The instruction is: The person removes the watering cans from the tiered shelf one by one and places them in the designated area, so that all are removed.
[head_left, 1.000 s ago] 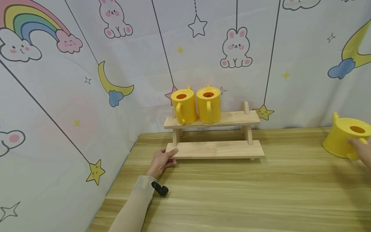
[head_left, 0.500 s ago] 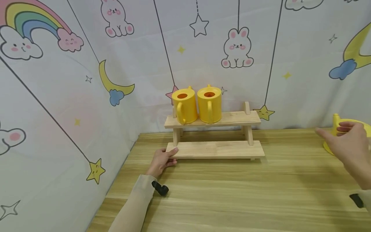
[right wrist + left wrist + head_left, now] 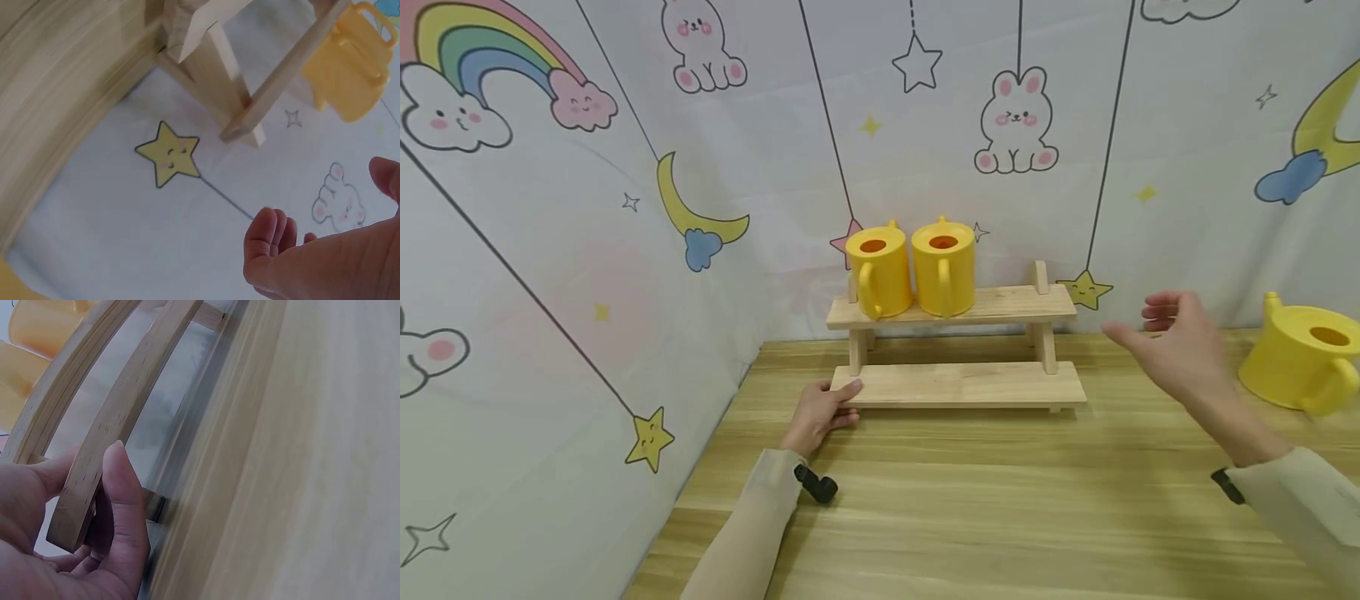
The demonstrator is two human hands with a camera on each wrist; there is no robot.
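Note:
A two-tier wooden rack (image 3: 970, 386) stands against the back wall. My left hand (image 3: 812, 415) grips the left end of its lower board; in the left wrist view, thumb and fingers close around the board end (image 3: 84, 494). Two yellow watering cans, the left one (image 3: 891, 283) and the right one (image 3: 957, 279), stand side by side on the upper board, handles forward. Holding nothing, my right hand (image 3: 1187, 354) is in the air right of the rack, fingers loosely bent and thumb apart. Farther right, a third yellow watering can (image 3: 1285, 358) sits on the table.
Pale wood-grain table (image 3: 1000, 508) extends in front of the rack. A white cloth wall (image 3: 790, 133) with cartoon prints rises behind and along the left. The rack's upper board (image 3: 1015, 304) has bare wood right of the cans.
My right hand has let go of the third watering can and moved left toward the rack, leaving that can on the table. The left hand keeps its grip.

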